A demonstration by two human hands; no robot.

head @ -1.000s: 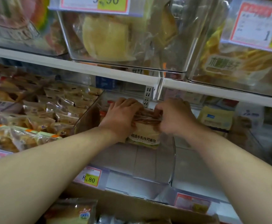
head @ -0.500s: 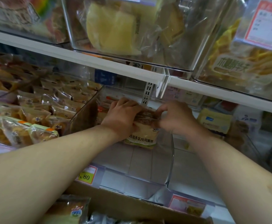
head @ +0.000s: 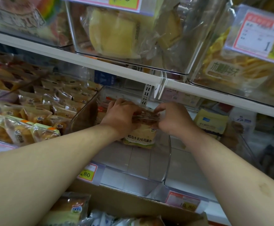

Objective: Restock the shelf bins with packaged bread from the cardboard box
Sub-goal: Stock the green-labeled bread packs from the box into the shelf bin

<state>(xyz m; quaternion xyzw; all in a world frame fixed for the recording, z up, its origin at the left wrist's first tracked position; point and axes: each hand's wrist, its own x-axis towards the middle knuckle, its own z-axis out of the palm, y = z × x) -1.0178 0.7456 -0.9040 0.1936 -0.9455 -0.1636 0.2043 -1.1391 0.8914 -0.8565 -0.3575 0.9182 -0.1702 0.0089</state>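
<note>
A packaged toast bread (head: 141,136) with a yellow-green label stands upright at the back of a clear shelf bin (head: 166,162) on the middle shelf. My left hand (head: 121,116) grips its top left and my right hand (head: 173,119) pinches its top right, both reaching deep into the bin. The cardboard box (head: 133,203) sits at the bottom of the view under my arms, with several wrapped breads (head: 71,209) showing inside it.
The bin to the left holds several small wrapped buns (head: 40,115). The bin to the right holds a yellow packet (head: 211,121). The upper white shelf (head: 77,57) carries clear bins of bread just above my hands. Price tags (head: 87,172) hang on the bin fronts.
Both hands stay on the top of the bread package at the back of the bin. The camera view has shifted slightly, and the package sits about where it was.
</note>
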